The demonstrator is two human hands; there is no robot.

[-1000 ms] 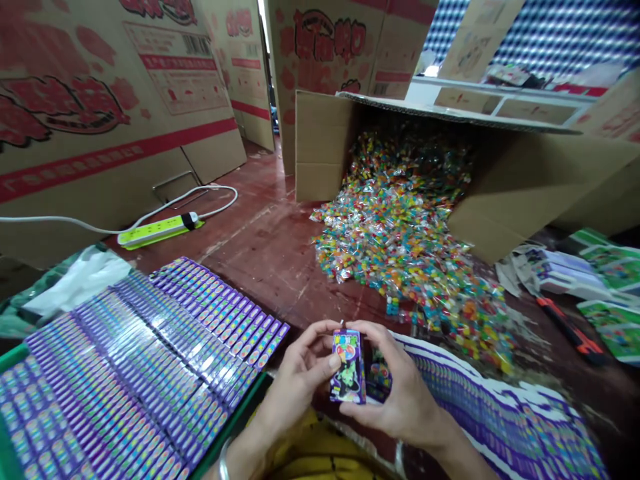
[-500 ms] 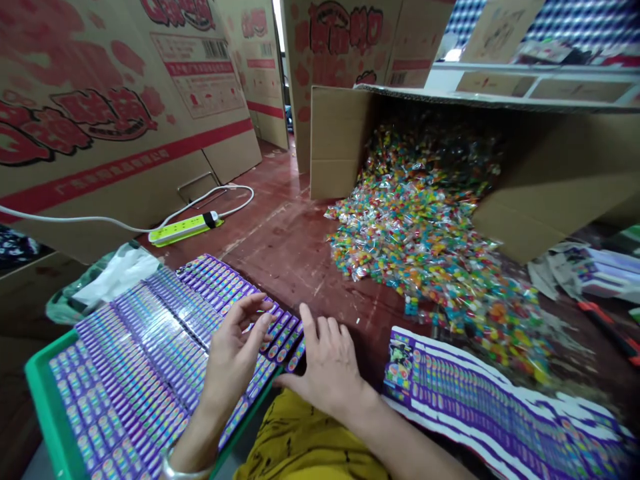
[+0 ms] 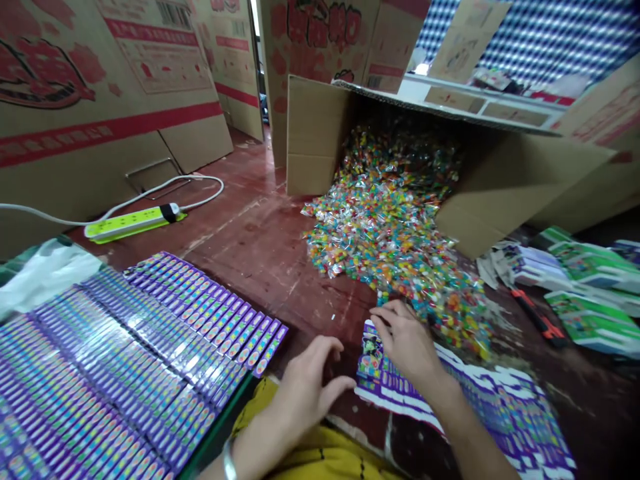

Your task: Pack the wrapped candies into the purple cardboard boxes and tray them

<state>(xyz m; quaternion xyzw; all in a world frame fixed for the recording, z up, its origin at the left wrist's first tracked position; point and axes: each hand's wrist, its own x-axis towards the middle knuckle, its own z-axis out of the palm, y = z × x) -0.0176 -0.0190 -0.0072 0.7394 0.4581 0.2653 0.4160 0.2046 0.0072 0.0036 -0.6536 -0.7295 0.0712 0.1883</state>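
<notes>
— While many purple boxes (image 3: 150,360) already stand in tight rows in the green tray (image 3: 220,427), how much is left?

— Much, I think. A long fanned row of flat purple cartons (image 3: 480,407) lies on the floor, not yet folded. The right hand (image 3: 407,340) rests on its near end, fingers bent, gripping nothing that I can see. The left hand (image 3: 305,390) hovers just beside, loosely open and empty.

— And the containers?

— The big cardboard box (image 3: 500,180) lies tipped, and wrapped colourful candies (image 3: 390,233) spill from it over the floor.

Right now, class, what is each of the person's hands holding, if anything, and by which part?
The right hand rests fingers on the near end of the flat purple cartons; no clear grasp. The left hand hovers open, holding nothing.
</notes>
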